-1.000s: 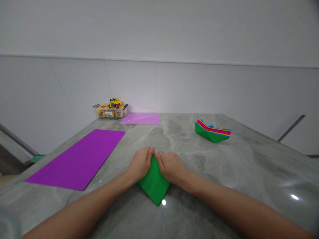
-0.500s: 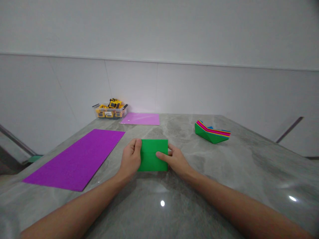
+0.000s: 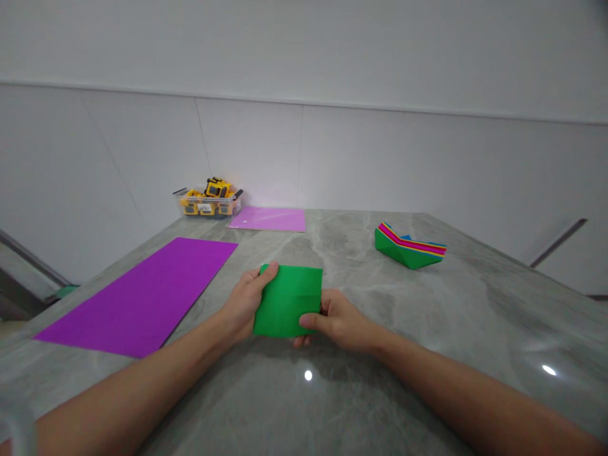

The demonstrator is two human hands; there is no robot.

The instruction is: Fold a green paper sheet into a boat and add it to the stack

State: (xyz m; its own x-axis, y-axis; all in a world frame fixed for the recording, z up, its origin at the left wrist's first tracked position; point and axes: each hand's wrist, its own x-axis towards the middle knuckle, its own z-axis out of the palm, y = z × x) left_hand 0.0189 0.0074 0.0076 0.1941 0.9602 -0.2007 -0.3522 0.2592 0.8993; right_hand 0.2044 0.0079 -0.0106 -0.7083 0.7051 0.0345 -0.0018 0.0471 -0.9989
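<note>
Head view: both hands hold a folded green paper [image 3: 287, 300] near the middle of the grey desk [image 3: 427, 316], toward its near edge. The left hand [image 3: 244, 303] has its fingers closed on the paper's left edge, thumb on top near the far left corner. The right hand [image 3: 338, 322] pinches the near right corner, thumb on top, fingers underneath. A large purple sheet [image 3: 145, 291] lies along the left edge. A smaller pink sheet [image 3: 269, 218] and a clear box of yellow toys [image 3: 208, 201] sit at the far left corner. A stack of folded coloured papers [image 3: 408, 246] rests toward the far right.
</note>
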